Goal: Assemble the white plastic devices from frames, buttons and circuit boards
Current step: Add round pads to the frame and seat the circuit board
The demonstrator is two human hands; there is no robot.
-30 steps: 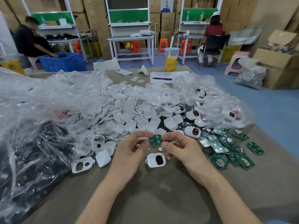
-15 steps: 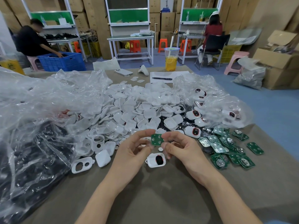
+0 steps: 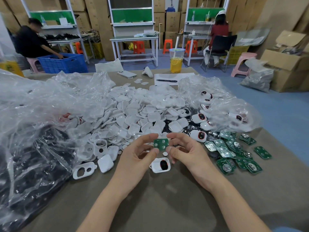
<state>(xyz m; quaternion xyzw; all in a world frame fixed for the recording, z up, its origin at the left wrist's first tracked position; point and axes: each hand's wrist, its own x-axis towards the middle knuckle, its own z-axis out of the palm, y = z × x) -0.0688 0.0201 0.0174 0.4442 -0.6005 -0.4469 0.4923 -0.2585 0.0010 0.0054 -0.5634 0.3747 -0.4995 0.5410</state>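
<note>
A small green circuit board [image 3: 161, 144] with silver contact pads is held above the table. My left hand [image 3: 140, 153] pinches its left edge and my right hand [image 3: 185, 150] pinches its right edge. Just below them on the table lies a white frame [image 3: 160, 165] with a black button seated in it. A big heap of white plastic covers [image 3: 133, 113] fills the middle of the table. Loose green circuit boards [image 3: 234, 153] lie to the right. Two empty white frames [image 3: 84, 169] sit to the left.
Crumpled clear plastic bags [image 3: 41, 114] with dark parts cover the left side, another bag [image 3: 222, 104] with finished devices sits at the right. A drink cup [image 3: 176, 60], phone [image 3: 126, 74], pen and paper [image 3: 173, 77] are at the far edge. Two people work at benches behind.
Both hands have kept the green board pinched between them and turned it slightly, so its padded face shows more. The frame below has not moved.
</note>
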